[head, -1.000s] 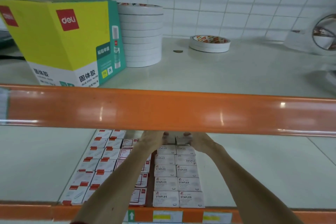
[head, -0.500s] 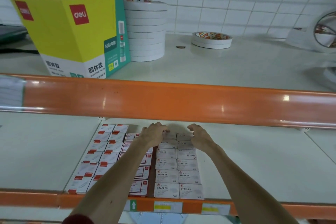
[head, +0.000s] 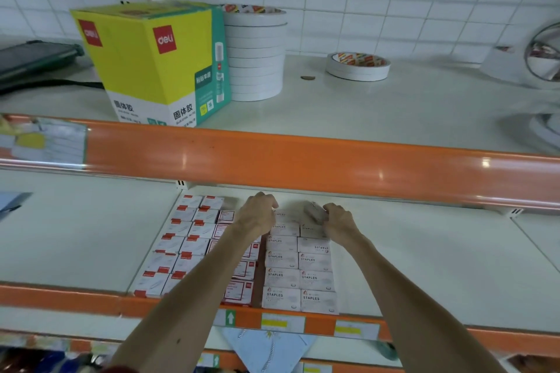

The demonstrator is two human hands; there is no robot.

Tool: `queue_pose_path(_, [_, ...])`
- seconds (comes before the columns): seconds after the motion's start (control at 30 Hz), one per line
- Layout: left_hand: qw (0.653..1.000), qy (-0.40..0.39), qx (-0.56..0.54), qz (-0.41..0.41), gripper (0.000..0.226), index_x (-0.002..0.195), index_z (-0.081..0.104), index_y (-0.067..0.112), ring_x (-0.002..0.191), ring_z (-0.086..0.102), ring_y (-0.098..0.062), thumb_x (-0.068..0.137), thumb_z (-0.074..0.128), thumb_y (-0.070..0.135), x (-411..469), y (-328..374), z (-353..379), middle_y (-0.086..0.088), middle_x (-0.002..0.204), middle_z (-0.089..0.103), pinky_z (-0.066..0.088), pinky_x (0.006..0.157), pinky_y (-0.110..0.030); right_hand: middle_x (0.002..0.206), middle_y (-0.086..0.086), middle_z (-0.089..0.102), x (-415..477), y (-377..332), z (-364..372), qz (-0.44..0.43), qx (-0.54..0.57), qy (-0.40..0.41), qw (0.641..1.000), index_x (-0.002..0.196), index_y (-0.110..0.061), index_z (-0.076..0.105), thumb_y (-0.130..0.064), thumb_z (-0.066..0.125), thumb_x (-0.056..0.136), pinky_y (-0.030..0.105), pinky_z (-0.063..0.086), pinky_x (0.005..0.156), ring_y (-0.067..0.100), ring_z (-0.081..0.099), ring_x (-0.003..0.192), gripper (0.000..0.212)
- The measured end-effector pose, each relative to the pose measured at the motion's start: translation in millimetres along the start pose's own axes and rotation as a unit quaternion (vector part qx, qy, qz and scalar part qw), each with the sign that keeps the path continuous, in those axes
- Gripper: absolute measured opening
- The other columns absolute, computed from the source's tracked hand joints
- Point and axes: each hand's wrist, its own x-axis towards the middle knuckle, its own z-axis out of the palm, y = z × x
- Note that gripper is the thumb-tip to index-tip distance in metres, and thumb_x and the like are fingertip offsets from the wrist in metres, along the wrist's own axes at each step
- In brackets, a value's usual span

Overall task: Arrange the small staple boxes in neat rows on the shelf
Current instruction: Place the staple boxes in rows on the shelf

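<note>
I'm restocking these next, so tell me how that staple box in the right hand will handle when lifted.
The staple box looks stiff: pinched by the right hand, it shows square edges. Probably dense for its size, since matching boxes read STAPLES. Flat-sided, so it should slide, not roll.

Bright even light, glare on the orange rail (head: pixel 303 166), blurred curved edges

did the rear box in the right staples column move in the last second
Yes. The rear box lay flat in line with the right staples column; now the right hand holds it tipped up off that row.
</note>
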Motion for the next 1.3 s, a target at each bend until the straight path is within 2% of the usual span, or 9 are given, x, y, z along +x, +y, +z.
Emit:
queue_pose_path(0.1, [1.0,0.008,0.017,0.005,0.033,0.129,0.056,0.014,0.119,0.052,-0.023,0.097,0.048,0.011,-5,5,3,-0.006,0.131,0.052,0.046,0.101,-0.042,0.138,0.013,0.047,6,-3,3,0.013,-0.021,0.016,1.0,0.141,-0.011,0.041,-0.022,0.043,0.1,0.046,0.042,0.097,0.034,0.035,0.128,0.043])
queue_pose_path(0.2, [1.0,0.001,0.027,-0.003,0.032,0.127,0.057,0.012,0.117,0.053,-0.023,0.097,0.048,0.01,-9,7,5,-0.006,0.129,0.053,0.047,0.1,-0.041,0.138,0.011,0.043,12,1,4,0.003,-0.055,0.028,0.998,0.139,-0.019,0.046,-0.002,0.039,0.096,0.047,0.045,0.099,0.033,0.033,0.128,0.046])
queue_pose_path(0.4, [0.995,-0.052,0.015,-0.082,0.02,0.1,0.068,0.002,0.091,0.068,-0.026,0.097,0.049,0.009,-8,7,-7,-0.012,0.096,0.069,0.056,0.085,-0.039,0.137,0.013,0.048,18,-6,0,-0.045,-0.093,-0.032,0.994,0.138,-0.025,0.051,0.008,0.03,0.093,0.036,0.035,0.105,0.031,0.036,0.129,0.06])
queue_pose_path(0.53, [0.993,-0.059,0.039,-0.096,0.017,0.079,0.055,0.004,0.073,0.065,-0.022,0.095,0.05,0.006,-7,17,-15,-0.006,0.072,0.059,0.05,0.059,-0.029,0.14,0.012,0.048,17,-8,7,-0.043,-0.062,-0.019,0.997,0.14,-0.02,0.048,0.007,0.03,0.092,0.038,0.036,0.107,0.031,0.038,0.131,0.058])
queue_pose_path(0.67, [0.982,-0.145,0.019,-0.12,0.011,0.084,0.051,0.003,0.082,0.069,-0.022,0.088,0.05,-0.007,-9,30,-12,-0.011,0.088,0.061,0.056,0.065,-0.029,0.141,0.014,0.042,12,2,11,0.02,0.038,0.046,0.998,0.143,-0.012,0.041,0.006,0.03,0.091,0.044,0.045,0.101,0.033,0.042,0.127,0.056])
queue_pose_path(0.73, [0.98,-0.158,0.021,-0.118,0.017,0.077,0.045,0.005,0.086,0.068,-0.024,0.087,0.05,-0.008,-9,38,-10,-0.009,0.082,0.054,0.054,0.072,-0.027,0.135,0.016,0.045,9,5,11,0.065,0.061,0.062,0.994,0.136,-0.007,0.044,0.006,0.03,0.091,0.042,0.047,0.097,0.033,0.048,0.12,0.049])
queue_pose_path(0.9, [0.975,-0.185,0.055,-0.11,0.023,0.07,0.042,0.007,0.056,0.048,-0.015,0.09,0.045,-0.004,-11,60,-11,-0.004,0.069,0.042,0.038,0.051,-0.024,0.101,0.016,0.062,7,8,9,0.116,0.104,0.047,0.987,0.099,-0.003,0.06,0.004,0.038,0.09,0.029,0.042,0.07,0.029,0.057,0.089,0.025])
queue_pose_path(1.0, [0.971,-0.2,0.068,-0.111,0.02,0.074,0.044,0.004,0.056,0.049,-0.015,0.091,0.043,-0.006,-13,66,-10,-0.006,0.07,0.041,0.038,0.05,-0.024,0.074,0.007,0.05,7,4,10,0.13,0.108,0.031,0.985,0.065,-0.009,0.042,0.001,0.039,0.09,0.029,0.037,0.064,0.025,0.047,0.076,0.027])
queue_pose_path(1.3, [0.976,-0.171,0.016,-0.134,0.014,0.104,0.055,-0.001,0.089,0.065,-0.023,0.092,0.049,-0.003,-17,53,-14,-0.014,0.097,0.061,0.051,0.075,-0.026,0.061,0.002,0.037,-3,8,11,0.099,0.127,0.013,0.987,0.057,-0.013,0.035,-0.005,0.044,0.092,0.026,0.026,0.046,0.023,0.039,0.064,0.037])
